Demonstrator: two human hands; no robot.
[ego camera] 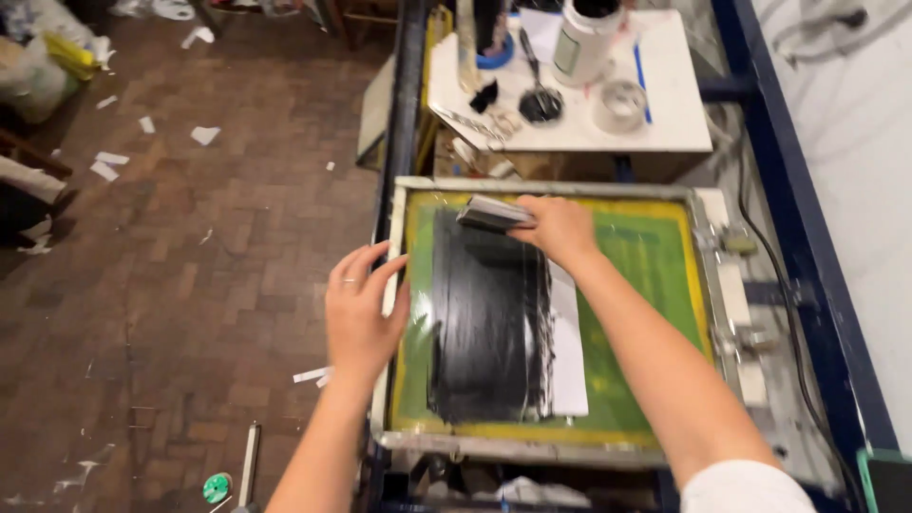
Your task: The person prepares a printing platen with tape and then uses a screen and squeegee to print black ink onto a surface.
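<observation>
Head cam: my right hand [562, 228] grips the squeegee [494, 214] at the far end, black ink [486, 323] already spread, left hand [359, 309] fingers apart steadying the frame [391, 313]

View: a single camera worn on the person's head; no second view shares the scene.
Direction: it looks steeply down and forward along both forearms.
Distance: close, at arm's length; the forearms enter from the bottom edge.
Centre of frame: the screen printing frame [551, 318], with the left hand [361, 309] on its left rail and the right hand [560, 228] at its far end.
Far edge: a white counter [670, 95] at the top.
Left half: brick-patterned floor [180, 285], seen from above.
Right edge: a blue rail [807, 256] running diagonally beside a pale wall.
</observation>
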